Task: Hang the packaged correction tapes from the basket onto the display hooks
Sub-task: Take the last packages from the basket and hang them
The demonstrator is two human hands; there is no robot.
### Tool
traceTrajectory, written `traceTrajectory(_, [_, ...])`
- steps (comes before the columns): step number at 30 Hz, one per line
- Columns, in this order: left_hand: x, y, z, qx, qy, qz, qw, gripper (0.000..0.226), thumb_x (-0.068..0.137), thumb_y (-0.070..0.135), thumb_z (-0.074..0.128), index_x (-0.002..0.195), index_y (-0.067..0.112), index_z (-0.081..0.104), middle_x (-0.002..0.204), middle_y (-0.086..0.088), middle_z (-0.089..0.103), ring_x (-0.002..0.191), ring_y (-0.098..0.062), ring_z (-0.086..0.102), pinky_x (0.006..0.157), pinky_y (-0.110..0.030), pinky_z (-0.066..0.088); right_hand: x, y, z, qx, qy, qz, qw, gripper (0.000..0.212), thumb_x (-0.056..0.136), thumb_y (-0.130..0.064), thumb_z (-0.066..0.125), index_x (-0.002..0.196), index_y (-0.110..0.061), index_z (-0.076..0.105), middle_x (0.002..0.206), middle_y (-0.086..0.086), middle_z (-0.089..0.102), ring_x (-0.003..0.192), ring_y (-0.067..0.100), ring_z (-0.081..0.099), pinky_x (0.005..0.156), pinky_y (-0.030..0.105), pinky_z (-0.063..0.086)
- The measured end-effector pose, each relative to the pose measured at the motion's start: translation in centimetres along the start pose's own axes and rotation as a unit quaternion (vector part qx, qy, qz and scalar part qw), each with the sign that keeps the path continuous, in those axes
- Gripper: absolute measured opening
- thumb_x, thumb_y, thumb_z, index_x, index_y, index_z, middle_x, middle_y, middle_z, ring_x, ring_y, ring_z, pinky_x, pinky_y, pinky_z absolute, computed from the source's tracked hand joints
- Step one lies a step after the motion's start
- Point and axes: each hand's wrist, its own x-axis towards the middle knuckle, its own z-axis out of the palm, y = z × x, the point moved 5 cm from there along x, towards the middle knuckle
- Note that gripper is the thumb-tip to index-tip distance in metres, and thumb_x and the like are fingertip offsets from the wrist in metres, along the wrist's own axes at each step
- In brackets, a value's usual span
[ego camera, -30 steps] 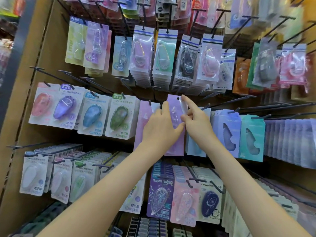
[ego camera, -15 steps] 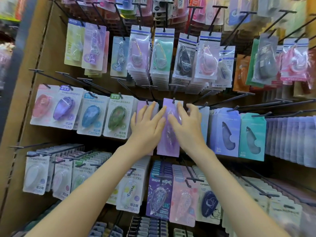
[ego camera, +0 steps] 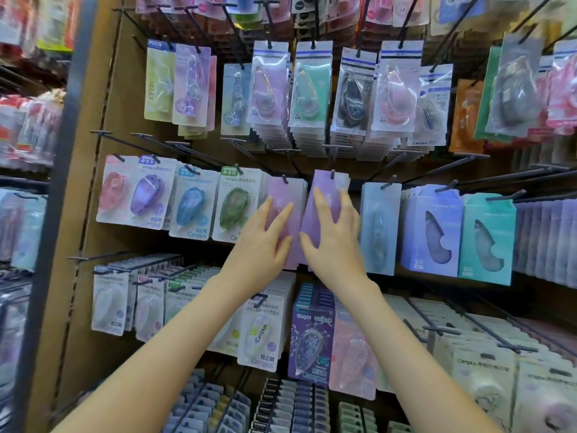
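Observation:
A purple packaged correction tape (ego camera: pixel 326 190) hangs on a black display hook (ego camera: pixel 332 174) in the middle row of the pegboard. My right hand (ego camera: pixel 335 235) lies flat on its front with spread, straight fingers. Just left of it hangs a pink-purple pack (ego camera: pixel 282 195) on its own hook; my left hand (ego camera: pixel 265 242) presses on that pack with straight fingers. Neither hand holds anything. The basket is out of view.
Rows of packaged correction tapes fill the brown pegboard (ego camera: pixel 103 126). Long bare black hooks (ego camera: pixel 443 168) stick out toward me above the middle row and at the right. A dark shelf post (ego camera: pixel 67 126) stands at the left.
A second ago both hands pinched the purple pack's top at the hook. The pack now hangs there, and both hands have flattened and slid down the pack fronts.

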Motion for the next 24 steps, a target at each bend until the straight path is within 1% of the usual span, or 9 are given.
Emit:
traceTrajectory(4, [-0.8, -0.4, -0.4, 0.006, -0.011, 0.008, 1.000, 0.060, 0.096, 0.023, 0.052, 0.150, 0.023, 0.025, 0.160, -0.013, 0.009, 0.146, -0.024, 0.013, 0.110, -0.019, 0.004, -0.6, -1.3, -0.4, -0.047, 0.053, 0.008, 0.997, 0.067, 0.091, -0.023, 0.054, 0.151, -0.026, 0.024, 0.159, 0.010, -0.002, 0.138, 0.031, 0.009, 0.106, 0.042, 0.034])
traceTrajectory(8, [-1.5, -0.3, -0.7, -0.001, -0.014, 0.020, 1.000, 0.065, 0.094, 0.018, 0.056, 0.151, 0.019, 0.025, 0.159, -0.014, 0.014, 0.146, -0.025, 0.018, 0.116, -0.025, 0.011, -1.2, -2.4, -0.5, -0.091, 0.063, 0.006, 0.994, 0.065, 0.091, -0.027, 0.054, 0.150, -0.020, 0.026, 0.160, 0.010, 0.002, 0.133, 0.030, 0.015, 0.098, 0.043, 0.037])
traceTrajectory(9, [-1.8, -0.3, -0.8, -0.005, -0.011, 0.022, 1.000, 0.065, 0.094, 0.018, 0.055, 0.151, 0.020, 0.024, 0.158, -0.014, 0.015, 0.145, -0.025, 0.018, 0.116, -0.026, 0.013, -1.5, -2.5, -0.5, -0.096, 0.072, 0.009, 0.993, 0.066, 0.090, -0.029, 0.055, 0.150, -0.019, 0.027, 0.160, 0.010, 0.003, 0.135, 0.031, 0.016, 0.099, 0.044, 0.036])
traceTrajectory(11, [-2.7, -0.4, -1.0, -0.014, -0.006, 0.015, 1.000, 0.064, 0.096, 0.021, 0.053, 0.152, 0.024, 0.020, 0.158, -0.013, 0.016, 0.146, -0.022, 0.015, 0.112, -0.022, 0.012, -2.3, -3.0, -0.4, -0.104, 0.101, 0.010, 0.989, 0.069, 0.087, -0.031, 0.058, 0.149, -0.018, 0.030, 0.160, 0.012, 0.008, 0.138, 0.033, 0.015, 0.104, 0.048, 0.031])
traceTrajectory(13, [-3.8, -0.8, -1.2, -0.027, 0.003, 0.003, 1.000, 0.063, 0.097, 0.023, 0.051, 0.151, 0.027, 0.019, 0.159, -0.010, 0.016, 0.146, -0.018, 0.012, 0.110, -0.018, 0.011, -3.2, -4.1, -0.2, -0.103, 0.125, 0.005, 0.987, 0.073, 0.082, -0.028, 0.062, 0.148, -0.016, 0.033, 0.158, 0.015, 0.014, 0.138, 0.033, 0.014, 0.107, 0.052, 0.027])
traceTrajectory(16, [-6.0, -1.9, -2.0, -0.042, 0.019, -0.027, 0.999, 0.059, 0.098, 0.025, 0.051, 0.150, 0.028, 0.023, 0.158, -0.006, 0.019, 0.145, -0.017, 0.016, 0.110, -0.023, 0.016, -4.8, -6.4, 0.8, -0.076, 0.159, -0.017, 0.984, 0.075, 0.074, -0.021, 0.068, 0.143, -0.014, 0.041, 0.153, 0.019, 0.027, 0.135, 0.033, 0.020, 0.105, 0.055, 0.032])
traceTrajectory(19, [-9.0, -3.8, -3.8, -0.038, 0.039, -0.051, 0.997, 0.057, 0.097, 0.022, 0.052, 0.149, 0.025, 0.027, 0.157, -0.004, 0.023, 0.144, -0.015, 0.020, 0.113, -0.026, 0.020, -7.0, -9.5, 2.8, -0.036, 0.169, -0.048, 0.984, 0.071, 0.073, -0.020, 0.068, 0.139, -0.010, 0.046, 0.146, 0.019, 0.038, 0.130, 0.031, 0.028, 0.102, 0.051, 0.037])
traceTrajectory(21, [-12.0, -5.8, -5.6, -0.026, 0.053, -0.075, 0.995, 0.058, 0.097, 0.023, 0.053, 0.148, 0.026, 0.028, 0.155, -0.001, 0.026, 0.142, -0.011, 0.023, 0.112, -0.021, 0.019, -8.9, -12.1, 4.9, 0.010, 0.156, -0.071, 0.985, 0.066, 0.075, -0.019, 0.064, 0.138, -0.009, 0.048, 0.143, 0.019, 0.043, 0.128, 0.030, 0.032, 0.102, 0.047, 0.036])
traceTrajectory(24, [-18.0, -10.1, -8.8, 0.023, 0.057, -0.118, 0.991, 0.056, 0.096, 0.023, 0.054, 0.147, 0.023, 0.031, 0.151, 0.002, 0.033, 0.138, -0.004, 0.025, 0.107, -0.008, 0.014, -11.7, -17.2, 9.5, 0.074, 0.108, -0.090, 0.987, 0.061, 0.077, -0.019, 0.060, 0.136, -0.008, 0.049, 0.136, 0.016, 0.049, 0.124, 0.029, 0.038, 0.099, 0.045, 0.037])
